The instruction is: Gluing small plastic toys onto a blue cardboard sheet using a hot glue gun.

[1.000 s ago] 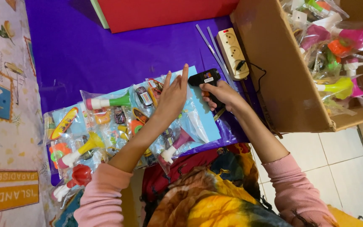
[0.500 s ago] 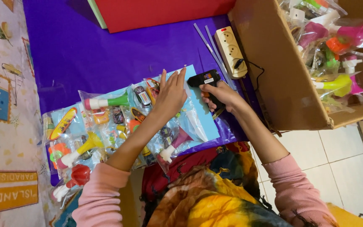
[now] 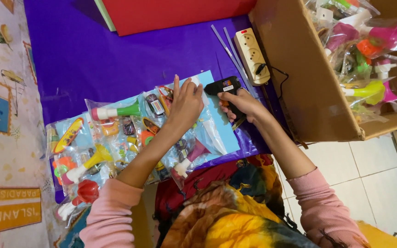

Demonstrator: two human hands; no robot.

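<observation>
While pressed flat with fingers spread on a clear toy packet (image 3: 197,120) at centre frame, left hand (image 3: 185,104) open wide, holding nothing. Right hand (image 3: 243,104) just right of it, clenched around the grip of a black hot glue gun (image 3: 226,88), nozzle aimed left toward the left fingertips (image 3: 199,87), nearly touching them. Beneath the packet, a light blue card sheet (image 3: 224,136) lying on purple cloth (image 3: 93,55). Spread over the sheet's left part and toward lower left, more bagged plastic toys (image 3: 99,140): trumpets, small cars, a skateboard. Above the gun, a cream power strip (image 3: 252,55) with a black plug in it, two pale glue sticks (image 3: 226,46) alongside. At upper right, an open cardboard box (image 3: 290,69) filled with similar bagged toys. Along the top edge, a red board (image 3: 175,14). Pink sleeves (image 3: 320,206) at the bottom.
</observation>
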